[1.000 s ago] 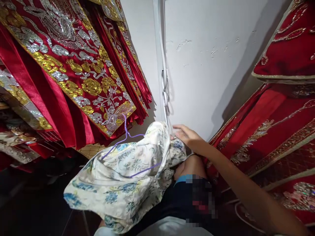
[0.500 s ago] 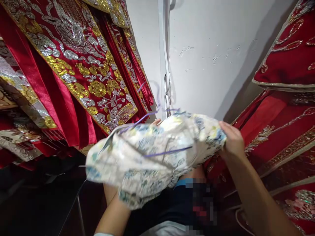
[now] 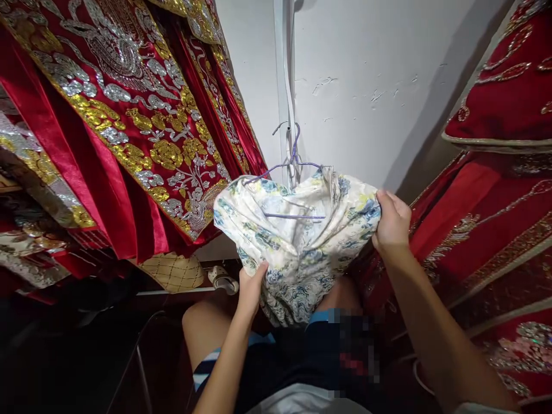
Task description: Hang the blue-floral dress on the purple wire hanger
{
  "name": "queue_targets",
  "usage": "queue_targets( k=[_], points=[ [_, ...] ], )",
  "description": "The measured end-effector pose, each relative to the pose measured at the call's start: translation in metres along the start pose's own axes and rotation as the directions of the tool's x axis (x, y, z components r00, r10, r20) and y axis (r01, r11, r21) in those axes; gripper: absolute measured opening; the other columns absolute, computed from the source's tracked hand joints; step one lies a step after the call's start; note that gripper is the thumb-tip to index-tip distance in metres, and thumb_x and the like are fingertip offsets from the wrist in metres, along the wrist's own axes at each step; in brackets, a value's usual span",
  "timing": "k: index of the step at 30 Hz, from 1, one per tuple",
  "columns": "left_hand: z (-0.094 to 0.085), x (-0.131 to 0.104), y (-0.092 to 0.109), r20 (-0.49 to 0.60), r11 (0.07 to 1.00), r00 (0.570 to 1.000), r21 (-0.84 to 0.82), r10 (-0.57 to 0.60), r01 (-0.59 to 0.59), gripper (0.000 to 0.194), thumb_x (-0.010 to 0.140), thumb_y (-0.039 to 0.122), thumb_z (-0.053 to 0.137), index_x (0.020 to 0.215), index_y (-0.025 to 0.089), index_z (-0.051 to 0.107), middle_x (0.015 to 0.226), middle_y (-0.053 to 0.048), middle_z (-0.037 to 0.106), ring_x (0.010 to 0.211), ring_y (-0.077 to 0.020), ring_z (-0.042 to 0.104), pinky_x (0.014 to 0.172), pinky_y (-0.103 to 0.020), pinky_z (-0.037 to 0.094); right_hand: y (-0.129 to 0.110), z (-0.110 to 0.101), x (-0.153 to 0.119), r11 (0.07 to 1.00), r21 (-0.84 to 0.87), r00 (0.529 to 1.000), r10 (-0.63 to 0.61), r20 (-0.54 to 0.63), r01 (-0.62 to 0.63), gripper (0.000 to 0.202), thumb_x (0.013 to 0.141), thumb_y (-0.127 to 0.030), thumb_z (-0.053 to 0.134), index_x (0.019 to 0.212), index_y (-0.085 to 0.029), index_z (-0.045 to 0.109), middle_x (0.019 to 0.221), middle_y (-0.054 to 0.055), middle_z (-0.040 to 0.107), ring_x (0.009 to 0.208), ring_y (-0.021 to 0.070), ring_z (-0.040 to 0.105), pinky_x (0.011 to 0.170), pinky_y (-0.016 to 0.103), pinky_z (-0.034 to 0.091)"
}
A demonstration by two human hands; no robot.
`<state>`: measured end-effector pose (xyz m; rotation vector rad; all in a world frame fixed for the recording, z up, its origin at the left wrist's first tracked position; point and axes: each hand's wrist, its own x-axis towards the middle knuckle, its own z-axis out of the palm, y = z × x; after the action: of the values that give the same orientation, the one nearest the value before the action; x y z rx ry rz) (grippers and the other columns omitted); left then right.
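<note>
A white dress-like garment (image 3: 276, 256) with blue and yellow flowers hangs on a purple wire hanger (image 3: 294, 217) in front of me. The hanger's hook points up and away, and its lower bar shows across the open neckline. My left hand (image 3: 252, 287) grips the cloth at the lower left, thumb on top, the other fingers hidden beneath. At the right shoulder, my right hand (image 3: 393, 218) pinches the sleeve edge. The garment's lower part gathers in folds above my lap.
Red embroidered costumes (image 3: 168, 149) with gold and silver sequins hang on the left. More red beaded garments (image 3: 504, 109) hang on the right. Behind the hanger is a white wall (image 3: 353, 63) with a vertical strip. A pale clog (image 3: 223, 280) lies low beside a quilted cream cloth (image 3: 172, 273).
The garment was tilted and blurred; now it is level and spread, with the hanger upright. My left hand has come out from behind the cloth to its front lower left.
</note>
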<state>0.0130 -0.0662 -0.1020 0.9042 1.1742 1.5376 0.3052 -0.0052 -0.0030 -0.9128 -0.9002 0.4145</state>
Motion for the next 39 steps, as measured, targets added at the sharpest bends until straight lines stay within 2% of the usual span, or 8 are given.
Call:
queue_targets(
  k=[6,9,11,13,23,30,35,39],
  points=[
    [0.003,-0.024,-0.027,-0.054,0.999,0.998,-0.026,-0.032,0.031,0.059,0.075,0.045,0.081,0.125,0.016,0.067,0.13,-0.015,0.069,0.13,-0.0327,0.06,0.111,-0.042,0.046,0.006,-0.014,-0.081,0.943,-0.312,0.938,-0.211,-0.275,0.121,0.037,0.082,-0.032,0.068,0.117,-0.023,0.059,0.117,0.008,0.057,0.105,0.0234,0.058,0.092,0.037,0.048],
    [0.007,-0.031,-0.035,-0.025,1.0,0.999,0.007,0.021,-0.021,0.056,0.079,0.045,0.078,0.126,0.016,0.067,0.132,-0.014,0.068,0.132,-0.0306,0.058,0.113,-0.039,0.044,0.019,-0.003,-0.129,0.959,-0.263,0.993,0.114,0.038,-0.1,0.016,0.088,-0.04,0.06,0.091,-0.024,0.061,0.09,0.005,0.061,0.083,0.0226,0.059,0.079,0.036,0.049],
    [0.007,-0.034,-0.038,0.022,0.998,0.998,0.033,0.051,-0.051,0.054,0.082,0.045,0.076,0.126,0.016,0.066,0.133,-0.013,0.068,0.132,-0.0291,0.059,0.112,-0.037,0.044,0.025,0.009,-0.151,0.908,-0.336,0.874,0.362,0.324,-0.251,0.025,0.09,-0.047,0.057,0.083,-0.024,0.06,0.08,0.004,0.062,0.075,0.0231,0.058,0.072,0.035,0.047],
    [0.005,-0.038,-0.038,0.051,0.996,0.997,0.063,0.052,-0.056,0.051,0.083,0.044,0.075,0.125,0.015,0.067,0.131,-0.013,0.069,0.129,-0.0285,0.061,0.111,-0.037,0.046,0.027,0.019,-0.162,0.859,-0.419,0.776,0.471,0.42,-0.295,0.027,0.089,-0.05,0.058,0.084,-0.024,0.059,0.077,0.003,0.062,0.074,0.0236,0.057,0.069,0.034,0.043],
    [0.01,-0.052,-0.024,0.057,0.989,0.997,0.138,0.048,-0.055,0.045,0.081,0.043,0.075,0.113,0.012,0.073,0.119,-0.014,0.074,0.122,-0.0311,0.066,0.107,-0.039,0.05,0.041,0.03,-0.165,0.906,-0.263,0.769,0.421,0.481,-0.332,0.027,0.092,-0.046,0.053,0.077,-0.025,0.05,0.071,0.0,0.057,0.07,0.0203,0.055,0.064,0.031,0.04],
    [0.009,-0.055,-0.017,0.042,0.978,0.997,0.198,0.059,-0.066,0.046,0.075,0.041,0.08,0.11,0.011,0.075,0.119,-0.016,0.074,0.116,-0.0338,0.069,0.1,-0.039,0.055,0.035,0.046,-0.167,0.905,-0.17,0.817,0.425,0.39,-0.39,0.018,0.087,-0.035,0.053,0.074,-0.022,0.053,0.067,-0.003,0.052,0.062,0.0147,0.049,0.06,0.028,0.038],
    [0.006,-0.054,-0.024,0.018,0.959,0.99,0.246,0.142,-0.142,0.051,0.078,0.043,0.077,0.117,0.009,0.072,0.124,-0.017,0.072,0.115,-0.0325,0.069,0.097,-0.039,0.057,0.03,0.032,-0.162,0.855,-0.229,0.772,0.519,0.365,-0.466,0.018,0.077,-0.028,0.052,0.061,-0.023,0.047,0.056,-0.003,0.052,0.053,0.013,0.048,0.053,0.026,0.035],
    [0.012,-0.057,-0.023,0.046,0.964,0.989,0.224,0.139,-0.146,0.044,0.077,0.041,0.078,0.111,0.012,0.075,0.118,-0.015,0.075,0.114,-0.0312,0.07,0.1,-0.04,0.056,0.031,0.013,-0.154,0.884,-0.175,0.796,0.467,0.385,-0.434,0.022,0.074,-0.026,0.049,0.053,-0.023,0.044,0.05,-0.003,0.048,0.049,0.0111,0.042,0.05,0.026,0.032]
  ],
)
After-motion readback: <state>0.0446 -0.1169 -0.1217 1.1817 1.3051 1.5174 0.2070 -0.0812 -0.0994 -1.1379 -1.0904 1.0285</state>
